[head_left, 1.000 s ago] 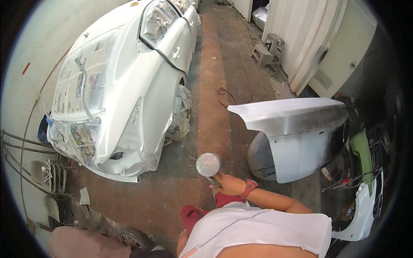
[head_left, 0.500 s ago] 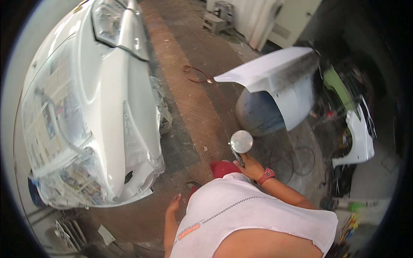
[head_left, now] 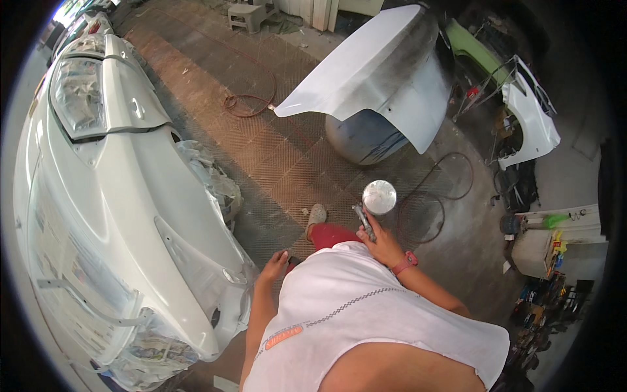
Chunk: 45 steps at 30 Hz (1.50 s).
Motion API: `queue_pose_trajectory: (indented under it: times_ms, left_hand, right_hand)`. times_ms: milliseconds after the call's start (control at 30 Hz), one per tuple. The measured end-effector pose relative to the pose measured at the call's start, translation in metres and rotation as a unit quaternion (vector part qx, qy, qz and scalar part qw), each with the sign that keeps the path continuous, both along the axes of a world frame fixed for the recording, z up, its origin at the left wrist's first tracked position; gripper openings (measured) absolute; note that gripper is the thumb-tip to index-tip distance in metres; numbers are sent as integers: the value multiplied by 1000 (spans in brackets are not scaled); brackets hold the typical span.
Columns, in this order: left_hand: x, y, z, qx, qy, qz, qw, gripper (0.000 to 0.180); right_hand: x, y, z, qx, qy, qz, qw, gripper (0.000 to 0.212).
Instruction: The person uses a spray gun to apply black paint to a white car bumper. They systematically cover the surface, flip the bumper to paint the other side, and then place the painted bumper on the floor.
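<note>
A spray gun point(head_left: 363, 221) with a round silver cup point(head_left: 379, 197) is gripped by my right hand point(head_left: 380, 245), in front of my body. A red watch sits on that wrist. My left hand point(head_left: 273, 266) hangs at my side with its fingers loosely apart and nothing visible in it, between my body and a white car body point(head_left: 137, 196). Paper and plastic mask the car's windows. Beyond the spray gun, a white car panel point(head_left: 366, 72) with a dark, shaded area rests on a blue-grey drum point(head_left: 359, 140).
A thin red hose point(head_left: 251, 108) curls over the floor, and another hose point(head_left: 431, 196) loops right of the spray gun. A white fender point(head_left: 532, 117) and a green panel point(head_left: 473, 55) stand at the right wall. Cluttered shelves point(head_left: 545, 307) fill the lower right. A stool point(head_left: 248, 16) stands far back.
My view has swung: the car shows more of its side, and the panel on the drum sits higher and further left. One of my feet has come into view. The spray gun stays in my right hand.
</note>
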<state>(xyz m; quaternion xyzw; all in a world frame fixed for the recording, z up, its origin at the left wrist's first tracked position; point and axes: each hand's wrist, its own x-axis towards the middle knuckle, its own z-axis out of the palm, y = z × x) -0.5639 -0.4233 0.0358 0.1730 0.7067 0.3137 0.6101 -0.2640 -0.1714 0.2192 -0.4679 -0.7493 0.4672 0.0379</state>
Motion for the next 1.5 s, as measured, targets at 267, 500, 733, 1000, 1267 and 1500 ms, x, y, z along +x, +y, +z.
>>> queue_pose_trajectory:
  times_ms: [267,500,733,1000,1267,1500]
  left_hand:
    - [-59,61,14,-68,-18,16,997,56]
    - [-124,173,18,-2,202,-61,977,46]
    - [-206,294,14,-83,232,-219,944,46]
    - [-354,440,-39,-9,213,-457,864,48]
    - [-556,568,-83,10,156,-518,841,47]
    - [-621,631,-99,-139,246,-531,799,53]
  right_hand:
    - [-33,93,-65,45,-9,-24,999,66]
    - [-25,108,-120,27,-58,-147,987,63]
    - [-37,77,-154,69,-92,-349,930,67]
    - [-181,45,-132,90,-87,-653,747,56]
    - [-345,85,-49,-26,7,-851,524,48]
    - [-430,60,-85,41,46,-896,440,46]
